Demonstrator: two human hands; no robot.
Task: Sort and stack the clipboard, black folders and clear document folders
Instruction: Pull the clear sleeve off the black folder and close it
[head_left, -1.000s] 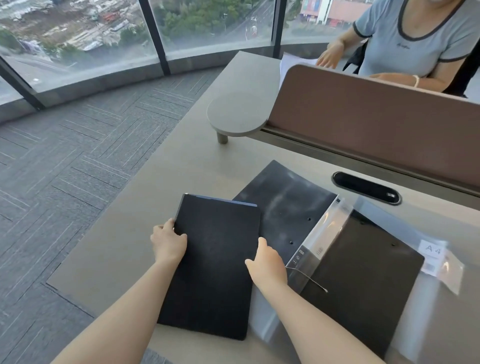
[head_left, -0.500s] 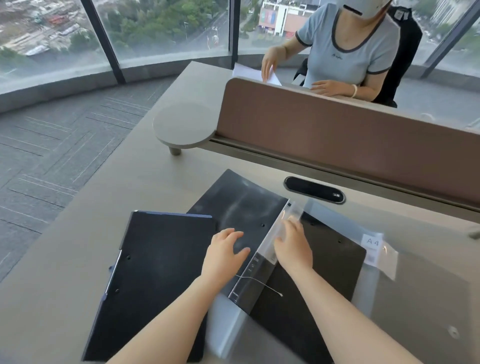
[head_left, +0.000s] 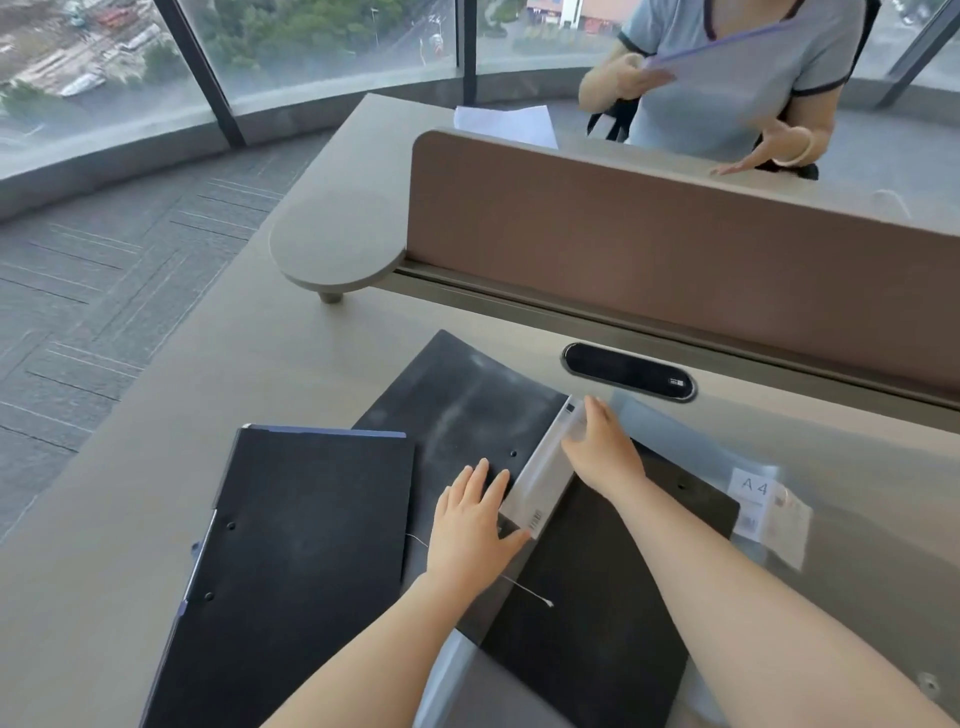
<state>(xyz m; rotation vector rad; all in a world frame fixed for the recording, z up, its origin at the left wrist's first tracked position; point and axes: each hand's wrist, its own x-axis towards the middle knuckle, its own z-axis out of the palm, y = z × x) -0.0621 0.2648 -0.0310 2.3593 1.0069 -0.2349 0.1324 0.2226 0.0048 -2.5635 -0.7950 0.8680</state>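
A black clipboard (head_left: 306, 561) with a metal clip on its left edge lies at the left of the desk. Beside it a black folder (head_left: 462, 400) lies at an angle. My left hand (head_left: 472, 525) rests flat on it with fingers spread, its thumb touching the white spine (head_left: 540, 488) of a clear document folder. My right hand (head_left: 602, 447) grips that spine near its far end. The clear folder covers another black folder (head_left: 597, 613). Clear plastic with an A4 label (head_left: 753, 488) spreads to the right.
A brown divider panel (head_left: 675, 280) runs across the desk behind an oval cable slot (head_left: 628, 372). A round side shelf (head_left: 332, 244) sticks out at the left. Across the divider a person (head_left: 737, 73) holds a folder. The desk's left edge drops to carpet.
Both hands have left the clipboard at the left and moved right. The left hand now lies on the middle black folder and the right hand has taken the clear folder's spine.
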